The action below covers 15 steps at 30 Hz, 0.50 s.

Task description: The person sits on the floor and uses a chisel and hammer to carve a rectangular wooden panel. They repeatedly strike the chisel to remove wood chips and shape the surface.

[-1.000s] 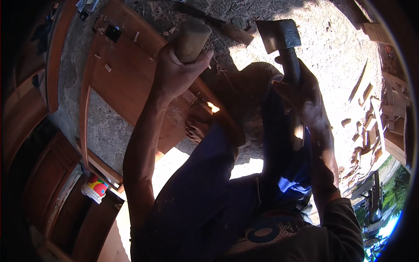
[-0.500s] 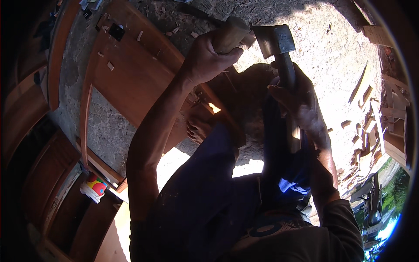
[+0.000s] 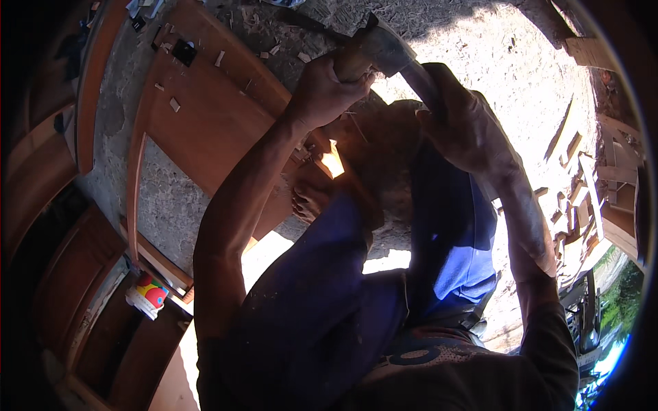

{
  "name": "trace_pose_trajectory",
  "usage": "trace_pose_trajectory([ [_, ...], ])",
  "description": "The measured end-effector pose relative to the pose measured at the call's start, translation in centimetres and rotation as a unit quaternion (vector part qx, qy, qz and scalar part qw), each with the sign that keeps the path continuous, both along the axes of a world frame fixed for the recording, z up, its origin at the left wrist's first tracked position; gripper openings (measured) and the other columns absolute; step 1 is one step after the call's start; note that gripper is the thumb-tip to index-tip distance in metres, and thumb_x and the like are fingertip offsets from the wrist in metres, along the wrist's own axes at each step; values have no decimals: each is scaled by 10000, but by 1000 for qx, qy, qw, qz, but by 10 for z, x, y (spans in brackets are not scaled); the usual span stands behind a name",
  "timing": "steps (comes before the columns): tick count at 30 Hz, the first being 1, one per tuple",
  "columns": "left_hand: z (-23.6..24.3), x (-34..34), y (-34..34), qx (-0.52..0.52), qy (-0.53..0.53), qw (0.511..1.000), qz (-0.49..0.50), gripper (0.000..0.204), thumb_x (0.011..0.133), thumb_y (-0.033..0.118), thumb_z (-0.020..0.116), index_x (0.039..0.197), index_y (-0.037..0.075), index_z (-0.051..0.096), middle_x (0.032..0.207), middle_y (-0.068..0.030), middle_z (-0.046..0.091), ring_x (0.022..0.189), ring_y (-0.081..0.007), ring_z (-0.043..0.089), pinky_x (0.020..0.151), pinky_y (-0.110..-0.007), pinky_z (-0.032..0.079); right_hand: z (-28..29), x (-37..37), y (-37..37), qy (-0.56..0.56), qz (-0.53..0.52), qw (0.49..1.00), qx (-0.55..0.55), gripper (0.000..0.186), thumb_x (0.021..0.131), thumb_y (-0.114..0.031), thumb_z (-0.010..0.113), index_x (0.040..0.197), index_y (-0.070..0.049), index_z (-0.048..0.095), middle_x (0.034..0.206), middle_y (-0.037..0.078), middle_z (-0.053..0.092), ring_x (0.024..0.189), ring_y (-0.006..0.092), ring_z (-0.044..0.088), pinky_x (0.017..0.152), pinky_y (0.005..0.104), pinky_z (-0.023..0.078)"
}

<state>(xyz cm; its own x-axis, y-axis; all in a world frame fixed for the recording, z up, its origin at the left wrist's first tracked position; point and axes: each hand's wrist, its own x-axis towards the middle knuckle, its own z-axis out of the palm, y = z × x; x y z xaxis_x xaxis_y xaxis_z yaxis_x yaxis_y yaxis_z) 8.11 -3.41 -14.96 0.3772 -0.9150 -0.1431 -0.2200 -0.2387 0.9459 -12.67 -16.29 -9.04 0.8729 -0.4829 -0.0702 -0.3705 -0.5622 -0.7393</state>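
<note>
My right hand is wrapped round the handle of a hatchet. The hatchet's dark head lies over or against the upper end of a short, thick wooden piece. My left hand grips that piece from the left, its fingers closed round it. Shadow and overlap hide where blade and wood meet. Below both hands is a large dark brown block or stump, between my legs in blue trousers. A bare foot shows beside it.
A reddish-brown wooden panel lies on the left, with wood chips and a small black object on it. Wooden furniture parts and a colourful tub stand farther left. Offcuts are heaped on the sunlit ground at right.
My right hand has swung the hatchet up and left, bringing its head from beside the wooden piece onto or against it. My left hand has barely moved.
</note>
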Motion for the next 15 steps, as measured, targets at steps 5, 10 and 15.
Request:
trace_pose_trajectory([
  [5,-3,11,-6,87,41,995,-38,247,895,178,787,1052,21,680,853,14,682,801,-48,629,701,-265,539,20,-1,-26,-38,-128,971,197,468,927,-149,706,1353,-45,545,674,-6,565,505,77,511,485,265,418],
  [10,-24,7,-7,50,-1,998,-39,264,900,198,786,1067,27,674,849,22,673,795,-46,611,704,-269,524,1,3,-16,73,-16,994,74,403,904,-87,678,1278,-12,548,783,56,598,692,199,578,651,353,479],
  [15,-31,8,-6,106,6,994,-39,285,901,235,786,1073,36,677,860,18,678,801,-54,619,713,-275,530,-3,-3,-35,37,-35,989,141,471,873,-159,678,1318,-57,561,851,99,644,788,236,636,738,394,513],
])
